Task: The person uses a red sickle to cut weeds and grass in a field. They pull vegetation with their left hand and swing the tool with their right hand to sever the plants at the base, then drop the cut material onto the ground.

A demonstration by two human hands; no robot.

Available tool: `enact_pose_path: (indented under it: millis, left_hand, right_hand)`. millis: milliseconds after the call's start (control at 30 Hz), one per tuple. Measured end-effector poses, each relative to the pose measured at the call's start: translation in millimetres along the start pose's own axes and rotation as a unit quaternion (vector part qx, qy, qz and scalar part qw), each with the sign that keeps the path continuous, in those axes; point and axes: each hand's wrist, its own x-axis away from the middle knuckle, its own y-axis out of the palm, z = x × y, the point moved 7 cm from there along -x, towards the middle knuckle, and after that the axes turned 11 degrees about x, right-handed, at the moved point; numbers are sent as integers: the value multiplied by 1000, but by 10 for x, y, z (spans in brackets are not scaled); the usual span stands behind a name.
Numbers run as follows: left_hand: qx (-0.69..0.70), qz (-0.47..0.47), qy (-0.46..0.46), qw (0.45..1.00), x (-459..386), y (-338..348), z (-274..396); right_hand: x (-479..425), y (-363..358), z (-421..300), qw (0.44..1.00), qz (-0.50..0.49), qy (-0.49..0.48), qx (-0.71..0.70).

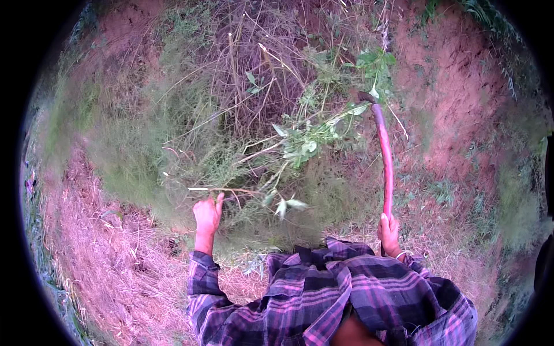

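Note:
My left hand [207, 216] is closed on a thin cut branch [233, 190], which has a pale bare end on its left and drooping leaves [288, 205] on its right. My right hand [389, 233] grips the lower part of a long, slightly curved wooden handle [386, 160]. At the handle's far end is a dark metal head [366, 97], bent to the left; leaves partly hide it, so its full shape cannot be told. Just left of the head, leafy green stems [311, 142] lie slanting across the brush.
Dry, tangled brush [259, 82] with several cut stubs rises ahead of me. Reddish bare soil [458, 91] slopes at the right. Straw-like dry grass [130, 277] covers the ground at the lower left. Blurred green growth [125, 160] stands at the left.

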Motion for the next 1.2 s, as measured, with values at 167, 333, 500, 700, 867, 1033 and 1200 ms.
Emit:
enact_pose_path:
  millis: [167, 333, 500, 700, 867, 1033, 1200]
  left_hand:
    - [0, 6, 0, 1000, -26, 172, -230]
    - [-11, -24, -10, 1000, -43, 383, -301]
    - [-26, -30, -11, 999, 56, 467, -399]
    - [-85, -72, -23, 994, 408, 578, -725]
    - [-91, -74, -6, 993, 771, 675, -950]
    - [-91, -64, -87, 990, 682, 639, -1082]
    - [6, -16, -167, 986, 235, 535, -1206]
  right_hand:
    - [-94, 184, -668, 998, 5, -67, -13]
    - [-713, 61, -1680, 983, 15, -182, -26]
    - [-1565, -87, -2643, 960, -36, -279, -6]
    - [-1440, -16, -1426, 971, 83, -87, 205]
    - [-26, 49, 544, 996, 68, -19, 63]
    - [-301, 247, 111, 998, 28, 1, -53]
    - [-806, 420, -1841, 986, 11, -159, -37]
